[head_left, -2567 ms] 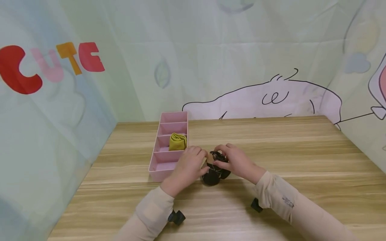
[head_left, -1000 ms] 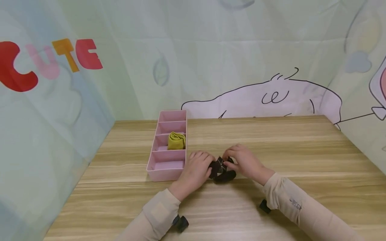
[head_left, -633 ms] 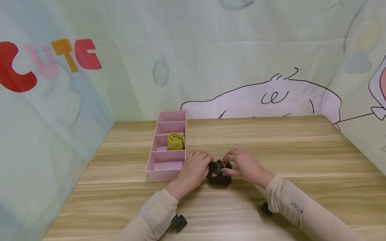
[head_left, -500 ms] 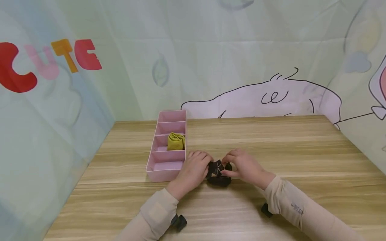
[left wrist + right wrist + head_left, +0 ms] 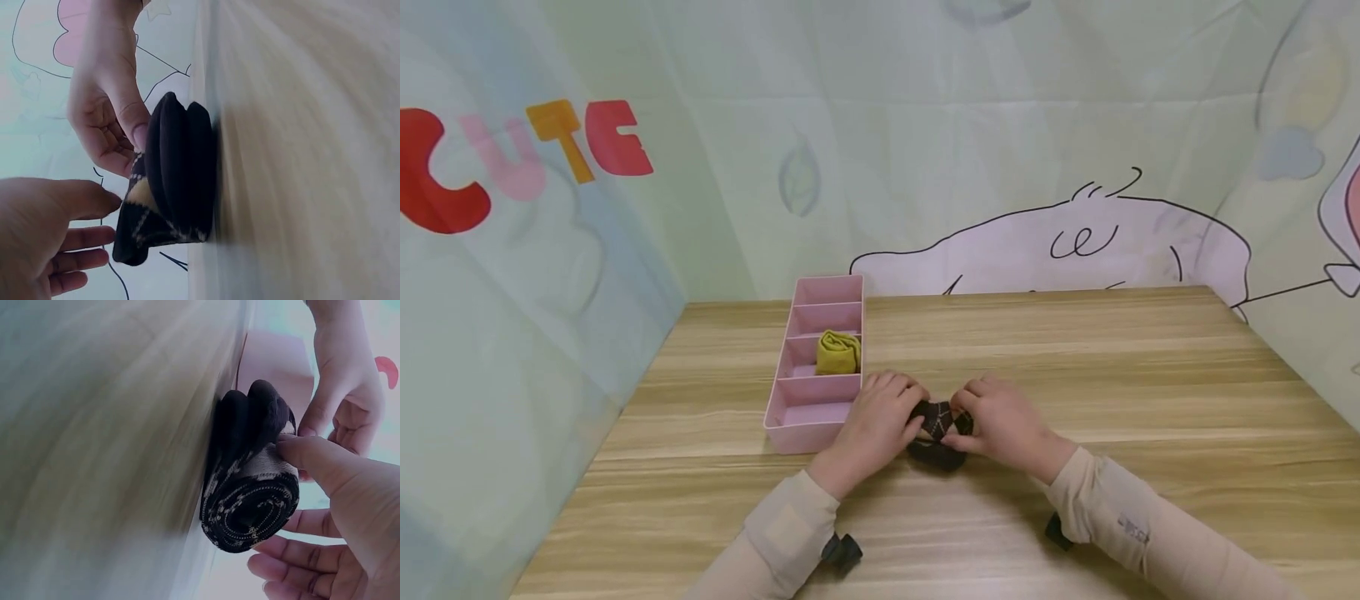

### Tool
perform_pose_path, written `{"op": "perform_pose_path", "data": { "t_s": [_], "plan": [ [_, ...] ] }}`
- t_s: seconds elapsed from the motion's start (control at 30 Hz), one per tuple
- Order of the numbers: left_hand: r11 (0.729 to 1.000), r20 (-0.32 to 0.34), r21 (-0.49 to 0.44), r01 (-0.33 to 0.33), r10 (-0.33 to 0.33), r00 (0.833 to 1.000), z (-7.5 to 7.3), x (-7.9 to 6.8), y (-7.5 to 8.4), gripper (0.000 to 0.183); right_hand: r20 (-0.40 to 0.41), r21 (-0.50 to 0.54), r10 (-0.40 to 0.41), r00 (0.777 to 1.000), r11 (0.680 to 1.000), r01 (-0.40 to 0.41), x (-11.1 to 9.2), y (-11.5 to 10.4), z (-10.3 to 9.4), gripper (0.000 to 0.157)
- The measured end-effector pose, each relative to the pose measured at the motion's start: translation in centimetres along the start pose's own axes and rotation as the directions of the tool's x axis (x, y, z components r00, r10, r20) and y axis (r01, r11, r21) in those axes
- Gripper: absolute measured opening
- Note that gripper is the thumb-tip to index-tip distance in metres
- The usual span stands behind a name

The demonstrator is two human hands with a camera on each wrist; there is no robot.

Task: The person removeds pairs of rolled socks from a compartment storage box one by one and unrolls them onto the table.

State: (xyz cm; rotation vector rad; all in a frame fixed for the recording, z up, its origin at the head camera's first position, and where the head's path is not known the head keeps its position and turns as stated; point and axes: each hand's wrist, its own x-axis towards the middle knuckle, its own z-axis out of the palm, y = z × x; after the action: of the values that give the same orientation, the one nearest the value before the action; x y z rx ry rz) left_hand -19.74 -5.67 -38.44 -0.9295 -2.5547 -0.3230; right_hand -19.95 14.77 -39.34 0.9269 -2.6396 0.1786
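A rolled pair of black socks (image 5: 937, 454) with a beige and white argyle pattern lies on the table in front of me. My left hand (image 5: 880, 421) holds the roll's left end, thumb on the near side and fingers over the far side. At the other end my right hand (image 5: 1003, 425) pinches it between thumb and fingertips. The right wrist view shows the spiral end of the sock roll (image 5: 250, 512), with the right thumb (image 5: 312, 453) pressed on its top. Smooth dark folds of the socks (image 5: 178, 162) face the left wrist camera.
A pink divided box (image 5: 812, 437) stands just left of the hands on the wooden table (image 5: 1075, 350). One compartment bears a rolled mustard-yellow cloth (image 5: 838, 353). A printed curtain (image 5: 925, 150) hangs behind the table and along its left side.
The sock roll has turned between the hands and shifted slightly right since the earliest frame. Over the last half second, the right hand has come in a little to the left, closer to the left hand.
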Motion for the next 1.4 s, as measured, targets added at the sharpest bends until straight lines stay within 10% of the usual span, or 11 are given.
{"op": "perform_pose_path", "data": {
  "t_s": [0.43, 0.77, 1.03, 1.4],
  "plan": [
    [0.998, -0.055, -0.017, -0.053, 0.052, 0.997, -0.6, -0.9, 0.1, 0.028, 0.005, -0.003, 0.014, 1.0, 1.0, -0.014, -0.2, -0.4, 0.1, 0.042],
    [0.988, 0.079, 0.018, -0.155, 0.154, 0.985, -0.6, -2.6, 0.2, 0.026, 0.055, 0.009, 0.029, 0.998, 1.0, -0.03, 0.0, -0.3, 0.1, 0.044],
    [0.988, 0.177, 0.082, -0.13, 0.114, 0.978, -0.2, -3.5, 0.5, 0.02, 0.134, 0.046, 0.06, 0.989, 0.997, -0.067, 0.6, 0.1, -0.3, 0.045],
    [0.994, 0.163, -0.006, -0.106, 0.106, 0.981, 0.5, -4.0, 0.4, 0.015, 0.132, 0.113, 0.066, 0.989, 0.99, -0.081, 1.1, 0.6, -0.5, 0.039]
  ]
}}
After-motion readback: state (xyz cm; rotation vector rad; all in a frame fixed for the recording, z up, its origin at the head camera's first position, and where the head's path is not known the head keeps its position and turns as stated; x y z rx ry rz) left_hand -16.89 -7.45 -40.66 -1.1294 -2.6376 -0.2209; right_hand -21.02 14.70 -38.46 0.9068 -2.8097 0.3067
